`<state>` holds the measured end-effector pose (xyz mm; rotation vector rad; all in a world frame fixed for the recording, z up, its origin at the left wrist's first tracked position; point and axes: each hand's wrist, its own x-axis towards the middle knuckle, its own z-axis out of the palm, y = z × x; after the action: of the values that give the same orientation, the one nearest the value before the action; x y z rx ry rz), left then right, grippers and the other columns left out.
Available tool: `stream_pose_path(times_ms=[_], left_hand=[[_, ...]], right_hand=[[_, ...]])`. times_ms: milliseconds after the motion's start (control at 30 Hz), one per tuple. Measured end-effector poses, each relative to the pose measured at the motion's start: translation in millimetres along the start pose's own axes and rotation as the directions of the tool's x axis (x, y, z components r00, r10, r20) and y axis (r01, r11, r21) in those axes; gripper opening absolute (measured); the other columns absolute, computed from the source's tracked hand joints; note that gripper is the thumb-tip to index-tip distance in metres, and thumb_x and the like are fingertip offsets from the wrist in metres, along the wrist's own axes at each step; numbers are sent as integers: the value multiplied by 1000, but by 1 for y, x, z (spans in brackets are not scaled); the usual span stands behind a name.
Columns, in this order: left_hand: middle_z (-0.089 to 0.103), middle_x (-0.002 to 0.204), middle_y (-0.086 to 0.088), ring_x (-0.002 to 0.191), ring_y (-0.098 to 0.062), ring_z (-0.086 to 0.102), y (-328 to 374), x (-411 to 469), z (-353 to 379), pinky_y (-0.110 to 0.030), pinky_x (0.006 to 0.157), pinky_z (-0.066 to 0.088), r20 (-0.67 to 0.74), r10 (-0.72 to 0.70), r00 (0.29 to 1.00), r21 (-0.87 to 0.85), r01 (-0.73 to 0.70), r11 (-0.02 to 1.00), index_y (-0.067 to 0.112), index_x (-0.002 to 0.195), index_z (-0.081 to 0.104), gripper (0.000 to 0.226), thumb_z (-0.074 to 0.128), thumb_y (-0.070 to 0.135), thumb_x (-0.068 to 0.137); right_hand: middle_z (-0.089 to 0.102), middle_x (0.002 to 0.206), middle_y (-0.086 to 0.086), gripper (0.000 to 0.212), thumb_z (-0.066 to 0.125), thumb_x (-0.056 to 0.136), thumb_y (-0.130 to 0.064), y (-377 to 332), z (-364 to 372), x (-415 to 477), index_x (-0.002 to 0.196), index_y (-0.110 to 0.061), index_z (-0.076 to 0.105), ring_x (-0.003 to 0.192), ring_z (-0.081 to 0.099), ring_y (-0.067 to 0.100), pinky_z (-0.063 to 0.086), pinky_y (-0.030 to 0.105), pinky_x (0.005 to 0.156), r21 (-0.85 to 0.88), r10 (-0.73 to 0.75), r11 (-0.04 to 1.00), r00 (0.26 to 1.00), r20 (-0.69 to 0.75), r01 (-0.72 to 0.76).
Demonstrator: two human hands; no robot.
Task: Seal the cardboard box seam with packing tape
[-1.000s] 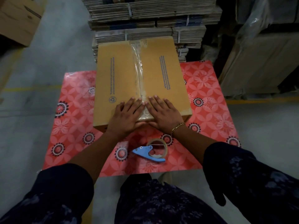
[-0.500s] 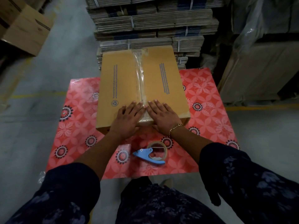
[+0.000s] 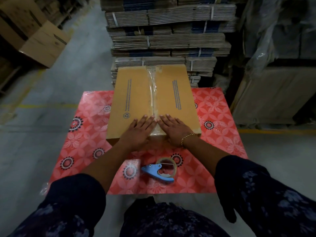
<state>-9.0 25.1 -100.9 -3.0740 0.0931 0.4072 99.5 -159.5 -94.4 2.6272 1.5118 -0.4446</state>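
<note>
The cardboard box [image 3: 153,101] lies flat-topped on a table [image 3: 217,120] covered in a red flowered cloth, its far end reaching past the table's back edge. A strip of clear tape [image 3: 152,93] runs along the middle seam from the far end to the near edge, wrinkled in places and shiny. The left hand [image 3: 138,132] and the right hand [image 3: 174,129] lie flat and open on the box top at its near edge, palms down, fingers spread, one on each side of the seam with the inner fingertips almost meeting over the tape; neither grips anything. A gold bracelet [image 3: 187,138] circles the right wrist. Nearer the person, on the cloth and apart from the box, lies a blue tape dispenser [image 3: 159,171] holding a roll. Behind the table stand strapped stacks of flattened cardboard [image 3: 169,38].
</note>
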Motion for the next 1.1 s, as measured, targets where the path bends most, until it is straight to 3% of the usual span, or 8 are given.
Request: stream_pose_path(times_ms=[67, 133, 267, 333, 533, 667, 900, 1100], left_hand=[[-8, 172, -3, 158, -27, -5, 0, -5, -1, -54, 126, 12, -27, 4, 1000, -27, -5, 1000, 19, 161, -3, 88, 54, 29, 95], [5, 172, -6, 158, -28, 6, 0, -16, 8, -55, 124, 19, -94, -42, 995, -59, 37, 998, 17, 162, 6, 87, 54, 26, 90], [25, 167, -10, 154, -34, 23, 6, -51, 38, -60, 120, 24, -193, -246, 950, -145, 220, 965, 16, 158, 25, 90, 62, 43, 81], [25, 168, -10, 155, -33, 21, 12, -71, 52, -59, 122, 20, -275, -294, 915, -176, 253, 951, 17, 158, 26, 81, 53, 47, 88], [18, 170, -10, 157, -28, 14, 32, -121, 81, -51, 120, 17, -285, -410, 866, -295, 328, 898, 18, 158, 27, 80, 49, 47, 87], [32, 164, -13, 148, -30, 28, 34, -135, 88, -51, 112, 26, -283, -444, 850, -332, 347, 877, 17, 152, 40, 69, 51, 44, 89], [45, 154, -14, 138, -29, 35, 36, -141, 90, -53, 102, 39, -250, -496, 831, -364, 394, 844, 18, 140, 50, 58, 57, 40, 87], [52, 147, -10, 134, -24, 36, 40, -137, 90, -49, 100, 38, -218, -504, 836, -406, 392, 826, 21, 133, 56, 54, 59, 38, 82]], right_hand=[[-1, 168, 2, 77, 49, 96, -33, 1, -9, -8, 158, -21, 5, 154, 0, 24, 12, 45, 123, 26, -6, 1000, 1000, 4, 6], [20, 165, 6, 69, 53, 92, -34, -2, -11, -26, 153, -19, 26, 151, 18, 26, 21, 44, 119, 73, -7, 997, 992, -124, 16], [66, 116, 6, 35, 55, 85, -34, -22, 16, -79, 114, -16, 62, 105, 60, 27, 51, 41, 84, 141, -23, 986, 908, -418, 90], [66, 98, 5, 28, 55, 85, -36, -31, 42, -97, 104, -18, 63, 92, 61, 28, 51, 40, 72, 236, 8, 969, 939, -344, 78], [61, 109, 1, 55, 53, 80, -47, -44, 93, -97, 133, -32, 52, 106, 55, 23, 41, 34, 81, 351, 50, 936, 998, -39, -33], [61, 120, -3, 60, 49, 79, -59, -51, 99, -88, 132, -33, 53, 114, 51, 23, 39, 35, 91, 259, 53, 965, 998, -29, -43], [63, 120, -5, 52, 50, 79, -65, -58, 106, -87, 119, -32, 62, 105, 56, 24, 43, 38, 85, 169, 11, 986, 995, -99, 6], [53, 144, -3, 50, 53, 79, -55, -63, 111, -87, 124, -35, 59, 128, 47, 25, 39, 44, 96, 140, -38, 990, 999, 32, 33]])
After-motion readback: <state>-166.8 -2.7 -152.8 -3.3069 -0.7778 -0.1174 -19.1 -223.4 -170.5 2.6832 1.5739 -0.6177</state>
